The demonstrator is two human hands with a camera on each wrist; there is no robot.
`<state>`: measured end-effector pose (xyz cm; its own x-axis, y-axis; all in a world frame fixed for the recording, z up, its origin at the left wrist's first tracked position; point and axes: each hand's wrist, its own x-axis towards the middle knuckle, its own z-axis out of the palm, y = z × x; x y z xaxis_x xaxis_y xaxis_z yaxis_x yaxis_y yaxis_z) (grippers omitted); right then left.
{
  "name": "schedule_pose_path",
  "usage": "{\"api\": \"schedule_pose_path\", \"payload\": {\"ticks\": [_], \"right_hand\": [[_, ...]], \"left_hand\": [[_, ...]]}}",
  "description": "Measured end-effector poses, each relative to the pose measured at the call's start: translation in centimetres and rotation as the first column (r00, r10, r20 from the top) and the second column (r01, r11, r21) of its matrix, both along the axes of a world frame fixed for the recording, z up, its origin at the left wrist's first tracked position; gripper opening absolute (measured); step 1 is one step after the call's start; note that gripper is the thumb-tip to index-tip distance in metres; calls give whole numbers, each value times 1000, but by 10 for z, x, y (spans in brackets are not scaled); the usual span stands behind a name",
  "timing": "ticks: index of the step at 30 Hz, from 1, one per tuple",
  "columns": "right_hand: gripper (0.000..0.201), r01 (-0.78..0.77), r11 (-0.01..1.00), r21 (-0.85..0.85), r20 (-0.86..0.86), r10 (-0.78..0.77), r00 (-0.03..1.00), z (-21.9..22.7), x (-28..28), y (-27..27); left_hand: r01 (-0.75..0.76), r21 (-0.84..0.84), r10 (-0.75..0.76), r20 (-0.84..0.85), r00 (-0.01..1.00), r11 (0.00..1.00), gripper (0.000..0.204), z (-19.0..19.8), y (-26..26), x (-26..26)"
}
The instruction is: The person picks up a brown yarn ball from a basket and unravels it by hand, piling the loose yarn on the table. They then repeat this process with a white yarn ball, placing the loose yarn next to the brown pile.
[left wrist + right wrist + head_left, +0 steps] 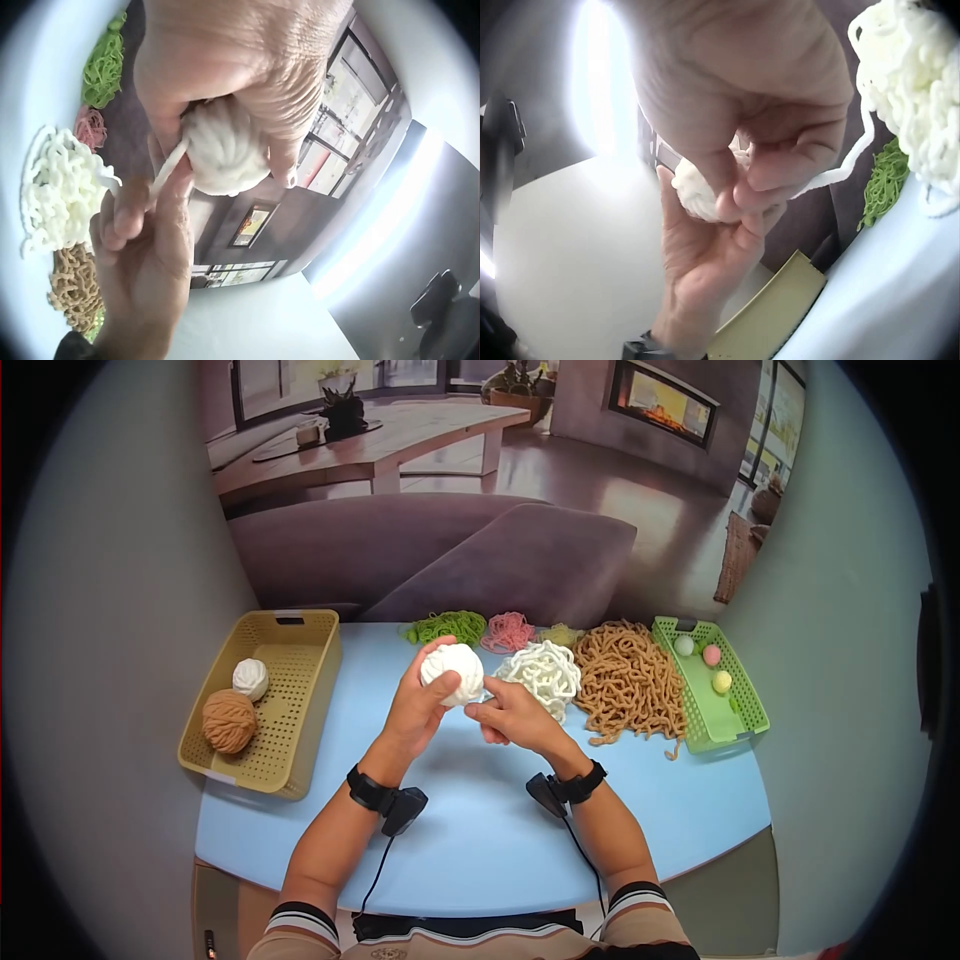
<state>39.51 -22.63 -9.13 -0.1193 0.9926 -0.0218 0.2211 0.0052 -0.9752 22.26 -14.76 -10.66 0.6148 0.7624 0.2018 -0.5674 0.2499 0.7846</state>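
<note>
Up above the table, my left hand (pixel 412 710) grips a white ball of yarn (pixel 453 672), with its fingers behind and its thumb across the front. Close to the ball's right side, my right hand (pixel 522 717) pinches a strand of white yarn (pixel 169 166) between thumb and fingers; the strand runs taut to the ball in the left wrist view. Beyond the right hand, a length of yarn (pixel 844 174) trails off toward a loose white yarn heap (pixel 543 672). That heap lies on the table just past the right hand.
On the left, a tan basket (pixel 312 660) holds a brown yarn ball (pixel 229 722) and a smaller white one (pixel 250 679). Brown yarn (pixel 630 685) is heaped beside a green basket (pixel 715 732) with small balls. Green (pixel 447 628) and pink yarn (pixel 508 631) lie along the back edge.
</note>
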Motion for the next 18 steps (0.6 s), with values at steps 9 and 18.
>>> {"api": "schedule_pose_path", "payload": {"ticks": [9, 18], "right_hand": [[23, 481, 767, 424, -25, -521, 853, -22, 37, 14], [22, 641, 619, 454, -351, -537, 767, 11, 65, -7]], "left_hand": [[193, 304, -85, -335, 938, 933, 63, -17, 5, 3], [-195, -148, 167, -179, 969, 970, 46, -40, 37, -7]]}}
